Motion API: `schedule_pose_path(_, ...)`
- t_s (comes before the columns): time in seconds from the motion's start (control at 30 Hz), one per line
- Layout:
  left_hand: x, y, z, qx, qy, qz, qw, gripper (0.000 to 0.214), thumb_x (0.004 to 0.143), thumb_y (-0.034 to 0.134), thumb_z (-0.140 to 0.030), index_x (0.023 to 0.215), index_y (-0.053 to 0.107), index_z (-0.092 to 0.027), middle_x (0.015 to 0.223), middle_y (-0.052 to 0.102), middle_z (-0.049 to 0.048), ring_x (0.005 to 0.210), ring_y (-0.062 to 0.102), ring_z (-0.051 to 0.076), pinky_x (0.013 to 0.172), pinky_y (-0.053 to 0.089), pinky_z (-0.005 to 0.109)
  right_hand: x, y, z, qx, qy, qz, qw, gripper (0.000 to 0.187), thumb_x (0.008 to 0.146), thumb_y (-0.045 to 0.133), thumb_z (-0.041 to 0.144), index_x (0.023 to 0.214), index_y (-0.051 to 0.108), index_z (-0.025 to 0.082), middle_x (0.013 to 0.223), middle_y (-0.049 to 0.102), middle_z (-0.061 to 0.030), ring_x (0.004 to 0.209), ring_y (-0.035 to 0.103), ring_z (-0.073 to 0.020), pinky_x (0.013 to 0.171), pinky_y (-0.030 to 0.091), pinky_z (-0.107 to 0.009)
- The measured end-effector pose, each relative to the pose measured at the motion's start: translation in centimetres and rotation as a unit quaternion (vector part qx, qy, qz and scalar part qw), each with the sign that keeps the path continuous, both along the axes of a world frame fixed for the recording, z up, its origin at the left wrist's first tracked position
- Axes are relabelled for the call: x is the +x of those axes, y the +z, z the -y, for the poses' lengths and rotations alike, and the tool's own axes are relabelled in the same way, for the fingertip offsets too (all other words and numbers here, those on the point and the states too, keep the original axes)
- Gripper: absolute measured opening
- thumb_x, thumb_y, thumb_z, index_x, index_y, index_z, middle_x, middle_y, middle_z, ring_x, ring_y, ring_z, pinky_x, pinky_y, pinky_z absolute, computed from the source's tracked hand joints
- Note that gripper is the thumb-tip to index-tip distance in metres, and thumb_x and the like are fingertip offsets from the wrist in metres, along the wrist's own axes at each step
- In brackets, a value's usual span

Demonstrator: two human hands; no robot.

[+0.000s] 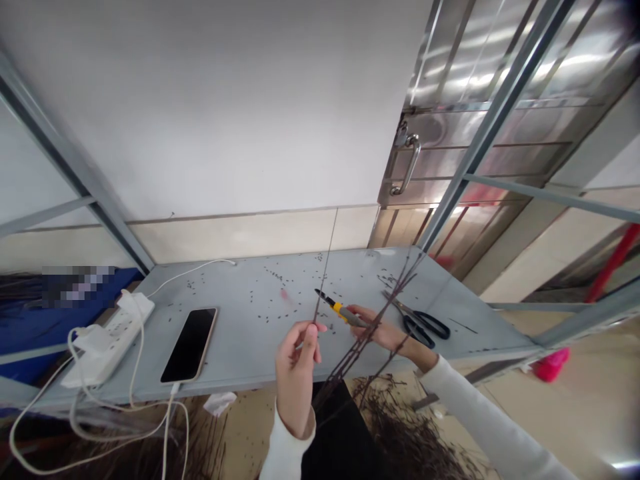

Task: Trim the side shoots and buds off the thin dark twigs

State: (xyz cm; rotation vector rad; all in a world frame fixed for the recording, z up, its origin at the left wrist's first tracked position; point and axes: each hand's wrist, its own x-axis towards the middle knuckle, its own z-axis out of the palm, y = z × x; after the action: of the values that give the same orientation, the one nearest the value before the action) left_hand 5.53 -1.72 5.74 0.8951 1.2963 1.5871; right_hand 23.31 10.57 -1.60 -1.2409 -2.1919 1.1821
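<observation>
My left hand [296,373] pinches a thin dark stem [324,273] between finger and thumb, and the stem rises past the far table edge. My right hand [374,330] grips a pair of pointed pliers [340,310] with yellow and grey handles, their tip aimed left toward the stem and a short way from it. A bundle of similar dark stems [363,350] crosses in front of my right hand and hangs down between my hands. Black-handled scissors [425,327] lie on the table just right of my right hand.
The grey metal table [280,313] is strewn with small dark bits. On it are a black smartphone [190,343] on a white cable and a white power strip [107,340]. A heap of dark stems [410,433] lies on the floor below. Metal shelf uprights flank the table.
</observation>
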Motion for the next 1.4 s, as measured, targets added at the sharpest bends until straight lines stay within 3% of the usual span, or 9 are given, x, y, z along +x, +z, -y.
schedule_pose_path(0.17,-0.5,-0.6,-0.1,-0.011,-0.013,0.007,1.0,0.038,0.077,0.058,-0.055,0.079,0.062,-0.017,0.045,0.036,-0.0079,0.038,0.017,0.005,0.036,0.012,0.02,0.5,4.0,2.0,-0.049,0.06,-0.134,0.988,0.042,0.077,0.056,0.038,0.113,0.049,0.019,0.091,0.059,-0.0075,0.085,0.057,-0.0211,0.073,0.047,-0.031)
schedule_pose_path(0.33,-0.7,-0.4,-0.2,-0.014,-0.024,0.014,1.0,0.038,0.077,0.057,-0.055,0.079,0.061,-0.017,0.041,0.037,-0.0082,0.036,0.017,0.004,0.036,0.011,0.02,0.9,6.6,2.8,-0.058,0.074,-0.159,0.983,0.044,0.076,0.06,0.039,0.114,0.047,0.02,0.096,0.057,-0.0077,0.089,0.055,-0.0203,0.08,0.047,-0.034)
schedule_pose_path(0.6,-0.4,-0.1,-0.1,-0.01,-0.055,-0.023,0.998,0.039,0.077,0.056,-0.055,0.079,0.063,-0.017,0.041,0.039,-0.0065,0.039,0.029,0.007,0.038,0.018,0.022,1.2,7.5,3.4,-0.06,0.093,-0.142,0.984,0.045,0.073,0.059,0.03,0.116,0.047,0.021,0.101,0.054,-0.0078,0.093,0.055,-0.0192,0.086,0.045,-0.036)
schedule_pose_path(0.87,-0.8,-0.2,0.0,-0.009,-0.085,-0.06,0.995,0.037,0.08,0.054,-0.051,0.079,0.065,-0.015,0.044,0.036,-0.0069,0.041,0.034,0.008,0.044,0.026,0.023,0.4,7.9,3.0,-0.013,0.11,-0.127,0.986,0.04,0.067,0.052,0.013,0.107,0.053,0.02,0.087,0.054,-0.0021,0.082,0.053,-0.0165,0.072,0.043,-0.027)
schedule_pose_path(1.03,-0.7,-0.1,-0.1,-0.02,-0.079,-0.076,0.994,0.038,0.08,0.053,-0.052,0.076,0.062,-0.016,0.042,0.034,-0.0077,0.038,0.032,0.008,0.042,0.025,0.023,-0.4,7.9,2.9,0.074,0.101,-0.084,0.989,0.033,0.061,0.048,0.009,0.093,0.051,0.02,0.071,0.048,0.0043,0.064,0.047,-0.0123,0.057,0.035,-0.021)
schedule_pose_path(1.17,-0.1,-0.5,-0.1,-0.035,-0.053,-0.088,0.994,0.037,0.081,0.051,-0.053,0.073,0.056,-0.018,0.039,0.033,-0.0088,0.037,0.031,0.008,0.041,0.025,0.022,-1.3,6.5,3.1,0.218,0.027,-0.018,0.976,0.038,0.064,0.051,0.013,0.102,0.049,0.02,0.074,0.056,0.0023,0.056,0.048,-0.0116,0.053,0.035,-0.022)
schedule_pose_path(1.27,0.5,-0.6,-0.1,-0.038,-0.048,-0.059,0.996,0.038,0.081,0.05,-0.056,0.069,0.051,-0.02,0.037,0.031,-0.01,0.034,0.028,0.006,0.038,0.023,0.02,-2.0,5.0,3.3,0.385,-0.061,0.028,0.92,0.039,0.066,0.052,0.017,0.106,0.051,0.02,0.09,0.062,-0.0044,0.067,0.057,-0.0157,0.056,0.038,-0.023)
schedule_pose_path(1.4,1.1,-0.6,0.1,-0.05,-0.062,-0.022,0.997,0.039,0.08,0.049,-0.058,0.068,0.047,-0.021,0.034,0.032,-0.0105,0.032,0.023,0.005,0.036,0.019,0.019,-2.6,3.6,3.2,0.567,-0.152,0.088,0.805,0.034,0.064,0.048,0.011,0.095,0.056,0.021,0.071,0.059,-0.0022,0.062,0.055,-0.0164,0.055,0.037,-0.024)
